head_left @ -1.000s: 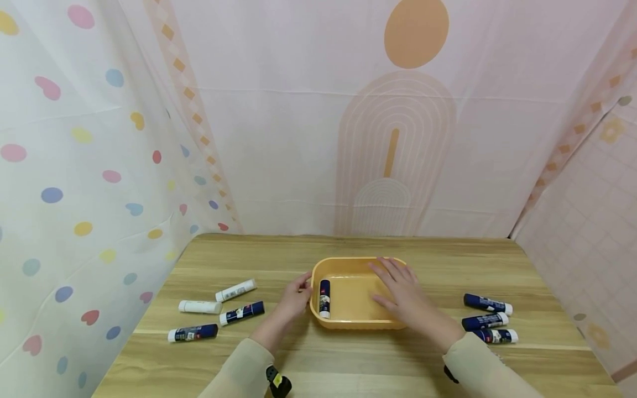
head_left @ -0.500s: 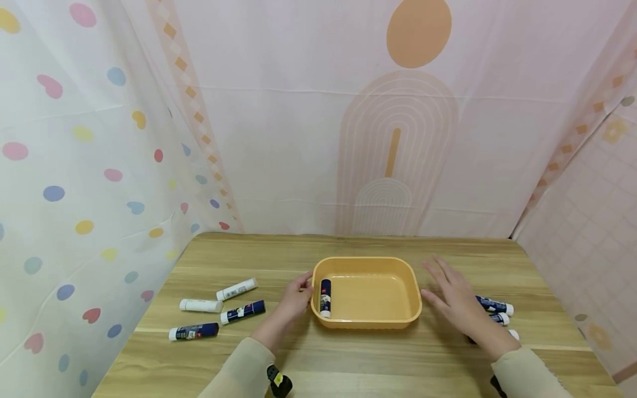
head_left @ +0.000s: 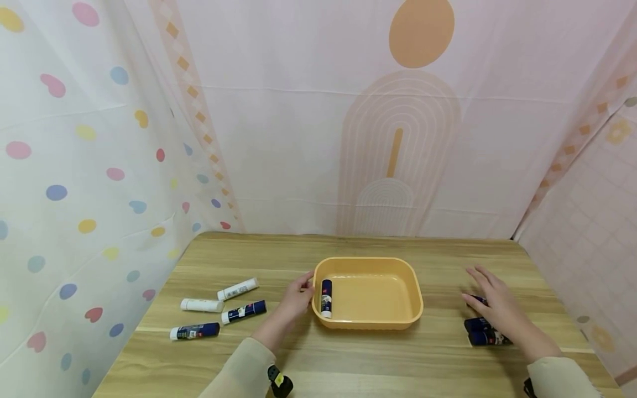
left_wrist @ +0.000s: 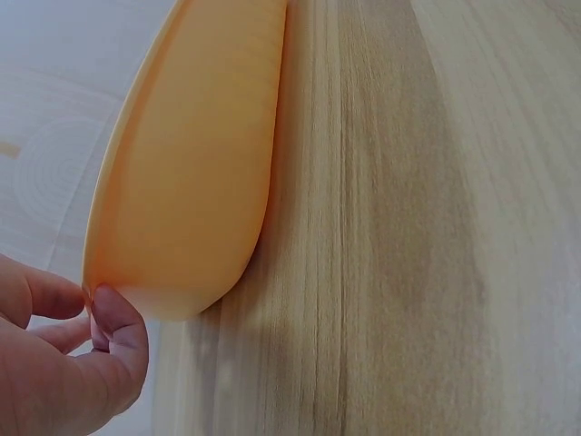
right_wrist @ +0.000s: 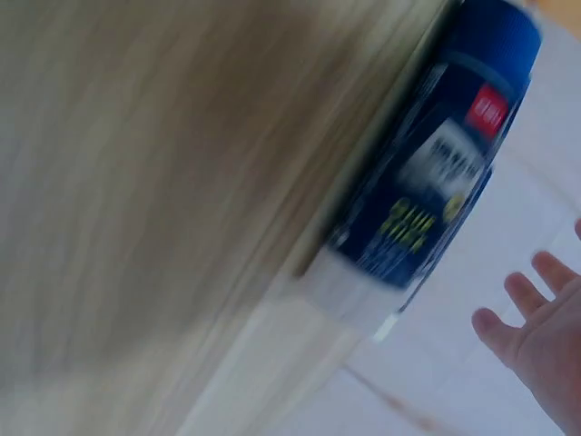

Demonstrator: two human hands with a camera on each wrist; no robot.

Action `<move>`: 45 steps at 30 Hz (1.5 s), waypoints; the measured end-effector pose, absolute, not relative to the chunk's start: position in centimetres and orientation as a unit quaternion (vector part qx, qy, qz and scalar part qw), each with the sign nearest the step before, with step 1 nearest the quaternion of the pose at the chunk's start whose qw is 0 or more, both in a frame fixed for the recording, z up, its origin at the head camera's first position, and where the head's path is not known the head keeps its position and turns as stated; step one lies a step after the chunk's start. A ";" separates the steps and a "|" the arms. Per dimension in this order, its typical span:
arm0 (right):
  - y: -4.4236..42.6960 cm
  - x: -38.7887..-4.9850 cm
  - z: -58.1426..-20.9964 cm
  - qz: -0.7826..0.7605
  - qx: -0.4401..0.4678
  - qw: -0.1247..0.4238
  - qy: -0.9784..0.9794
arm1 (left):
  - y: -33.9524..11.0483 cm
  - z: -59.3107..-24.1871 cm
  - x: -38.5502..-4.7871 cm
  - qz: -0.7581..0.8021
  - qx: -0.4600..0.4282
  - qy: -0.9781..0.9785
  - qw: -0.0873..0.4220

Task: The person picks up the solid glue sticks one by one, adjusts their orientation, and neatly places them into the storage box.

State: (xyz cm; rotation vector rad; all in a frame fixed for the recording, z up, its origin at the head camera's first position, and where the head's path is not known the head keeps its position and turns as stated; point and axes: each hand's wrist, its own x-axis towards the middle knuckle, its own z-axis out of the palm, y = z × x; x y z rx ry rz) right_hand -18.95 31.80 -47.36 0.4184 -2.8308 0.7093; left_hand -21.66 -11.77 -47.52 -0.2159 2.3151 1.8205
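Observation:
My left hand pinches the rim at the left end of a yellow plastic tray; thumb and finger meet on the edge in the left wrist view. Inside the tray, along its left wall, lies one dark blue glue stick with a white end. On the right of the table my right hand, fingers spread, hovers over a group of blue glue sticks and partly hides them. The right wrist view has a glue stick close up, the hand apart from it with nothing held.
Left of the tray lie two white glue sticks and two dark blue glue sticks. All rest on a wooden table. A patterned curtain hangs behind the table's back edge.
My right hand has moved from over the tray's right end, rightward across the table, to above the blue glue sticks. The left hand stays at the tray's left rim.

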 end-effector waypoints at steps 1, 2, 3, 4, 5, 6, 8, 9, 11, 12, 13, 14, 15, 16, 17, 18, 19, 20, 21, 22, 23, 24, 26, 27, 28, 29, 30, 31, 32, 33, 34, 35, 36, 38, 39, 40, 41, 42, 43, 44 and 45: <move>32.2 -19.0 -47.4 0.240 0.139 0.090 -0.957 | -11.8 -47.5 -21.7 0.613 -0.073 0.781 0.094; 32.5 -19.0 -47.4 0.238 0.137 0.081 -0.958 | -11.8 -47.5 -21.6 0.613 -0.072 0.781 0.095; 32.8 -18.9 -47.4 0.241 0.136 0.072 -0.958 | -11.8 -47.5 -21.6 0.613 -0.072 0.781 0.095; 33.1 -18.9 -47.4 0.243 0.133 0.061 -0.959 | -11.8 -47.5 -21.6 0.614 -0.071 0.781 0.094; 33.3 -18.9 -47.3 0.243 0.130 0.050 -0.960 | -11.8 -47.5 -21.6 0.614 -0.070 0.781 0.094; 33.6 -18.9 -47.3 0.244 0.128 0.038 -0.961 | -11.8 -47.5 -21.6 0.613 -0.069 0.781 0.093; 34.0 -18.8 -47.2 0.240 0.123 0.019 -0.963 | -11.8 -47.5 -21.6 0.614 -0.069 0.781 0.093; 34.2 -18.8 -47.1 0.240 0.122 0.008 -0.963 | -11.8 -47.5 -21.6 0.614 -0.069 0.781 0.092; 34.5 -18.9 -47.0 0.239 0.120 -0.013 -0.963 | -11.7 -47.5 -21.6 0.615 -0.068 0.780 0.091; 34.7 -18.9 -46.9 0.238 0.120 -0.022 -0.964 | -11.7 -47.5 -21.6 0.615 -0.068 0.780 0.091; 34.8 -19.0 -46.9 0.235 0.121 -0.029 -0.964 | -11.7 -47.5 -21.6 0.615 -0.069 0.780 0.091; 34.9 -19.1 -46.8 0.234 0.122 -0.037 -0.964 | -11.7 -47.5 -21.6 0.615 -0.068 0.780 0.091; 35.1 -19.2 -46.8 0.234 0.123 -0.044 -0.963 | -11.7 -47.6 -21.6 0.615 -0.070 0.780 0.091; 35.1 -19.4 -46.8 0.233 0.123 -0.050 -0.963 | -11.7 -47.6 -21.6 0.614 -0.070 0.781 0.091; 35.2 -19.5 -46.7 0.230 0.124 -0.055 -0.964 | -11.7 -47.6 -21.6 0.614 -0.071 0.781 0.090; 35.2 -19.6 -46.7 0.225 0.125 -0.060 -0.964 | -11.7 -47.6 -21.6 0.614 -0.072 0.781 0.090; 35.3 -19.8 -46.8 0.222 0.126 -0.065 -0.965 | -11.7 -47.6 -21.6 0.614 -0.074 0.781 0.090; 35.3 -19.9 -46.8 0.218 0.128 -0.069 -0.965 | -11.7 -47.5 -21.6 0.614 -0.075 0.780 0.091; 35.3 -20.0 -46.8 0.215 0.130 -0.074 -0.965 | -11.7 -47.5 -21.6 0.614 -0.076 0.780 0.091; 35.3 -20.1 -46.8 0.212 0.131 -0.077 -0.965 | -11.7 -47.5 -21.6 0.615 -0.076 0.780 0.090; 35.2 -20.2 -46.8 0.208 0.133 -0.079 -0.966 | -11.7 -47.5 -21.6 0.615 -0.077 0.780 0.090; 35.2 -20.3 -46.8 0.205 0.134 -0.082 -0.966 | -11.7 -47.4 -21.6 0.615 -0.077 0.780 0.091; 35.2 -20.4 -46.9 0.202 0.135 -0.086 -0.966 | -11.8 -47.4 -21.6 0.616 -0.075 0.779 0.091; 35.2 -20.5 -46.9 0.203 0.133 -0.089 -0.966 | -11.8 -47.4 -21.6 0.617 -0.074 0.779 0.090; 35.2 -20.6 -46.9 0.203 0.130 -0.089 -0.966 | -11.8 -47.4 -21.5 0.617 -0.075 0.778 0.090; 35.2 -20.6 -47.0 0.205 0.128 -0.090 -0.966 | -11.8 -47.4 -21.5 0.617 -0.074 0.779 0.089; 35.2 -20.7 -47.0 0.208 0.125 -0.089 -0.966 | -11.8 -47.4 -21.5 0.617 -0.073 0.779 0.089; 35.2 -20.8 -47.1 0.209 0.122 -0.086 -0.967 | -11.8 -47.4 -21.5 0.617 -0.071 0.779 0.088; 35.1 -20.8 -47.2 0.209 0.118 -0.081 -0.967 | -11.8 -47.4 -21.5 0.616 -0.072 0.780 0.087; 35.1 -20.8 -47.3 0.210 0.115 -0.076 -0.968 | -11.8 -47.4 -21.5 0.616 -0.072 0.779 0.087; 35.0 -20.8 -47.4 0.210 0.111 -0.069 -0.969 | -11.8 -47.4 -21.5 0.617 -0.072 0.779 0.087; 35.0 -20.9 -47.5 0.211 0.109 -0.065 -0.969 | -11.8 -47.4 -21.6 0.616 -0.071 0.779 0.087; 35.0 -20.9 -47.6 0.212 0.107 -0.059 -0.970 | -11.8 -47.4 -21.6 0.618 -0.071 0.778 0.088; 34.9 -20.9 -47.7 0.211 0.105 -0.049 -0.971 | -11.8 -47.4 -21.6 0.618 -0.071 0.778 0.089; 34.8 -20.9 -47.8 0.211 0.106 -0.046 -0.971 | -11.8 -47.4 -21.5 0.619 -0.070 0.777 0.090; 34.8 -20.9 -47.8 0.207 0.108 -0.042 -0.972 | -11.8 -47.4 -21.5 0.619 -0.069 0.777 0.090; 34.7 -20.8 -47.8 0.202 0.111 -0.040 -0.972 | -11.8 -47.4 -21.5 0.620 -0.068 0.777 0.090; 34.7 -20.8 -47.8 0.197 0.114 -0.037 -0.973 | -11.8 -47.4 -21.5 0.620 -0.068 0.776 0.091; 34.6 -20.8 -47.8 0.190 0.118 -0.034 -0.974 | -11.8 -47.4 -21.5 0.619 -0.067 0.777 0.091; 34.6 -20.7 -47.8 0.183 0.121 -0.031 -0.975 | -11.8 -47.4 -21.5 0.620 -0.067 0.777 0.090; 34.5 -20.7 -47.8 0.178 0.126 -0.029 -0.976 | -11.8 -47.4 -21.5 0.621 -0.066 0.776 0.090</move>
